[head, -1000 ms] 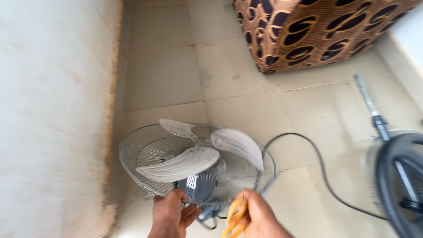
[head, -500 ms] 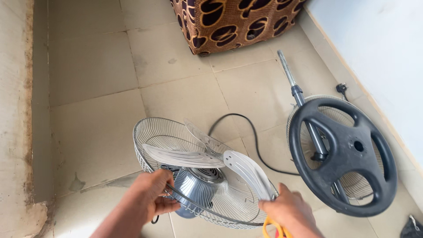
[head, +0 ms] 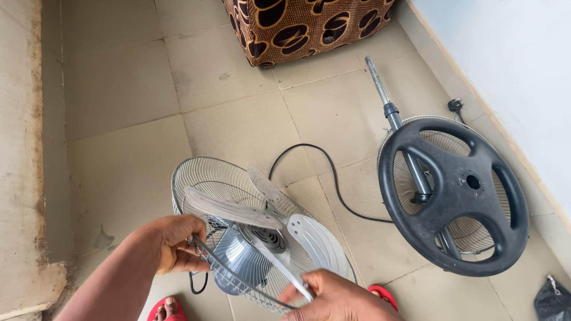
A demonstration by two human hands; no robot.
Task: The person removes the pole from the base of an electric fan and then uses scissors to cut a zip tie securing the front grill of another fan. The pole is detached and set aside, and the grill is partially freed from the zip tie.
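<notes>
Lower centre: your left hand [head: 175, 244] clenches the fan guard [head: 202, 178] rim to steady it, while your right hand [head: 336, 297] pinches a blade [head: 318, 241].

The left hand [head: 178, 244] reaches in from the lower left, fingers curled in a grip. The right hand [head: 339, 297] sits low at the frame's bottom, fingers bent, pinching.

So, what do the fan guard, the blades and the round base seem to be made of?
Guard: thin metal wire, bright silvery finish, seemingly chromed or plated; it glints along the ribs.
Blades: probably sheet metal, dull grey-silver with a soft sheen; painted plastic cannot be ruled out.
Base: looks like moulded plastic, matt dark grey, with thick rounded spokes.
The left hand grips the guard's rim; the right hand touches a blade.
</notes>
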